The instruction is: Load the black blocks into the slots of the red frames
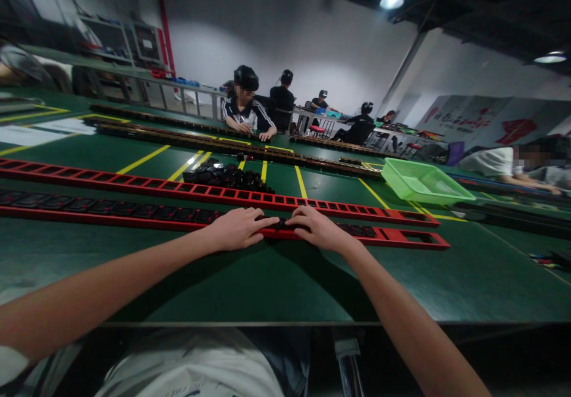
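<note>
Two long red slotted strips lie side by side across the green table. The near red strip (pixel 401 237) holds a row of black inserts along most of its length. My left hand (pixel 236 228) and my right hand (pixel 319 228) rest on this strip, fingertips meeting over a black insert (pixel 282 225) and pressing on it with fingers bent. The far red strip (pixel 134 181) has empty slots. A pile of loose black parts (pixel 227 177) sits just beyond it.
A light green plastic basket (pixel 423 181) stands at the right. Yellow lines mark the green table (pixel 276 284). More long strips lie further back. A person sits across the table and several others work behind; another person leans in at the far right.
</note>
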Available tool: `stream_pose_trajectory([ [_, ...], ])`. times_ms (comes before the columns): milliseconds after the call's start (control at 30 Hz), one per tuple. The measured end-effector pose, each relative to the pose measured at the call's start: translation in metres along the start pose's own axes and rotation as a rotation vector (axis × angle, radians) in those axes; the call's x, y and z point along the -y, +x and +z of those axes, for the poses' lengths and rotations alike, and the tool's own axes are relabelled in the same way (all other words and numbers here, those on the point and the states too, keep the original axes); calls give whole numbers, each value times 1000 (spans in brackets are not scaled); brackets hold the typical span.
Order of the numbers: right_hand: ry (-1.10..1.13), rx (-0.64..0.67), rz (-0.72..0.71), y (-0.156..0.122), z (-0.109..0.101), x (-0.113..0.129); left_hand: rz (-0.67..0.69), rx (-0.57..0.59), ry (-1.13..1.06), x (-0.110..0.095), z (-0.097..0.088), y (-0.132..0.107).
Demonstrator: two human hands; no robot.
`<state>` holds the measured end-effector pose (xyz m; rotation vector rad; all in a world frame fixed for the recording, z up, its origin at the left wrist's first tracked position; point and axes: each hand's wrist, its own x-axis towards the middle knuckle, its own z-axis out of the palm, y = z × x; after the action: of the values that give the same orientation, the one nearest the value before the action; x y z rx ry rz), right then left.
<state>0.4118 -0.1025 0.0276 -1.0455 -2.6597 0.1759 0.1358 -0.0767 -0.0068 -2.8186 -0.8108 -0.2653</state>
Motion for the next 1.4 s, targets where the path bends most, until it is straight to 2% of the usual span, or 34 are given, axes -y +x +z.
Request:
stream_pose_trajectory([
  [1100, 22, -7, 7, -1, 0, -3, 1, 8, -4, 0, -2, 0],
  [1400, 12, -7, 10, -1, 1, -3, -108, 26, -82, -2, -6, 2],
])
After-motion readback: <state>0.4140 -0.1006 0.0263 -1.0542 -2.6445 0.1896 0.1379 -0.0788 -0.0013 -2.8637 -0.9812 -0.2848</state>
